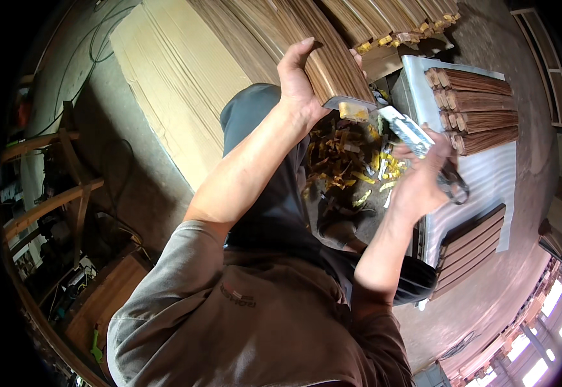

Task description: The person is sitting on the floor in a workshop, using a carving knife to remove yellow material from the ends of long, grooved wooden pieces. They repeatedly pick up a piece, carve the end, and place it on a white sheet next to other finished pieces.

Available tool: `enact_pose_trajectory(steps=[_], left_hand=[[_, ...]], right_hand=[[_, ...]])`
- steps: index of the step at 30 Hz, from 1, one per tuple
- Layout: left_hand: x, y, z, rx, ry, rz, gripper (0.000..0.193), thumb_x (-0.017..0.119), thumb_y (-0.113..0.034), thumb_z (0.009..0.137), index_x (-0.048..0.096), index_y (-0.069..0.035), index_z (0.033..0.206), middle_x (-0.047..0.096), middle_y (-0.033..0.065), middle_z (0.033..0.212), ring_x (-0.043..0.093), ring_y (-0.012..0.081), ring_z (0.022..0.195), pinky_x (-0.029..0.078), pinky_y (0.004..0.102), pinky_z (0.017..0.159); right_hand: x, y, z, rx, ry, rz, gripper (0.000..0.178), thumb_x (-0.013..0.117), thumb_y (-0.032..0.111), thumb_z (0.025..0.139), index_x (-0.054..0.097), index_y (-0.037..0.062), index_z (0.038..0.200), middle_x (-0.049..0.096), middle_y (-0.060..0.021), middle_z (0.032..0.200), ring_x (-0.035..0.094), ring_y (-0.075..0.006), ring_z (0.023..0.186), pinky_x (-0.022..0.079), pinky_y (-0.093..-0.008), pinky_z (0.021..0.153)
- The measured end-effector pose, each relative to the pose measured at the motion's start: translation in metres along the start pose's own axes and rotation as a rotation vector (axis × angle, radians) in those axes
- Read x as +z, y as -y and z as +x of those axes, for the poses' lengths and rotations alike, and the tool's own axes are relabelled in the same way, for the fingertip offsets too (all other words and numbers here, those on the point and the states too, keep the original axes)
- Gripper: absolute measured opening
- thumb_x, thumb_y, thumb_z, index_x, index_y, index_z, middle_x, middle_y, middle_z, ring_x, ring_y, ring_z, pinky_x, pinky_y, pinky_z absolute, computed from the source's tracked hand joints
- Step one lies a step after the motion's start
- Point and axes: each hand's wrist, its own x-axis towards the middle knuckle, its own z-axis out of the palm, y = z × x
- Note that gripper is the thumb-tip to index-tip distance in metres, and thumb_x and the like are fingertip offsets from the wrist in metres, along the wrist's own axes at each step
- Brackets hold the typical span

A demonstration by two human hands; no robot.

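My left hand (299,76) grips a long brown wood-grain piece (330,64) near its close end, thumb on one side and fingertips showing at the other. A pale yellowish tenon-like stub (354,111) juts from that end. My right hand (421,180) is closed around a hand tool (405,129) with a silver-white flat body and a black loop at its back end. Motion blurs it, so its exact kind is unclear. The tool's tip is close to the right corner of the piece's end; whether they touch, I cannot tell.
Yellow and brown scraps (342,155) litter the floor below my hands. Similar pieces lie on cardboard (178,84) ahead, and a bundle (477,106) rests on white foam sheeting (477,174) at right. More brown strips (471,248) lie nearer. A wooden rack (49,209) stands left.
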Motion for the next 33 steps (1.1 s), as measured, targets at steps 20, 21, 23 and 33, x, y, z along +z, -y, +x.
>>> enact_pose_trajectory(steps=[20, 21, 23, 33], left_hand=[[0.004, -0.003, 0.006, 0.047, -0.055, -0.020, 0.074, 0.058, -0.052, 0.081, 0.051, 0.007, 0.124, 0.063, 0.0233, 0.113, 0.062, 0.0352, 0.103, 0.049, 0.0507, 0.096], [0.006, -0.004, 0.009, 0.060, -0.036, -0.038, 0.074, 0.058, -0.052, 0.081, 0.052, 0.007, 0.124, 0.063, 0.0231, 0.112, 0.062, 0.0352, 0.103, 0.049, 0.0507, 0.096], [0.006, -0.004, 0.009, 0.050, 0.026, -0.062, 0.072, 0.058, -0.052, 0.081, 0.053, 0.008, 0.122, 0.064, 0.0237, 0.109, 0.063, 0.0352, 0.100, 0.050, 0.0499, 0.093], [0.014, -0.003, 0.001, 0.059, -0.022, -0.044, 0.068, 0.056, -0.050, 0.083, 0.055, 0.008, 0.117, 0.065, 0.0240, 0.103, 0.065, 0.0344, 0.094, 0.054, 0.0498, 0.085]], right_hand=[[-0.005, 0.021, -0.046, -0.150, 0.331, -0.474, 0.017, 0.059, 0.008, 0.095, 0.064, -0.0012, 0.082, 0.068, -0.0136, 0.084, 0.067, -0.0271, 0.067, 0.053, -0.0350, 0.058], [-0.010, 0.025, -0.046, -0.219, 0.404, -0.514, 0.018, 0.058, 0.009, 0.095, 0.063, -0.0009, 0.080, 0.068, -0.0131, 0.082, 0.067, -0.0276, 0.070, 0.053, -0.0354, 0.060], [-0.014, 0.022, -0.038, -0.262, 0.431, -0.594, 0.011, 0.059, 0.006, 0.092, 0.062, -0.0002, 0.084, 0.066, -0.0137, 0.095, 0.067, -0.0285, 0.081, 0.053, -0.0380, 0.071], [0.020, -0.030, -0.004, -0.668, 0.258, -0.691, 0.037, 0.083, 0.001, 0.070, 0.074, 0.0099, 0.105, 0.064, -0.0059, 0.089, 0.066, -0.0210, 0.067, 0.052, -0.0330, 0.056]])
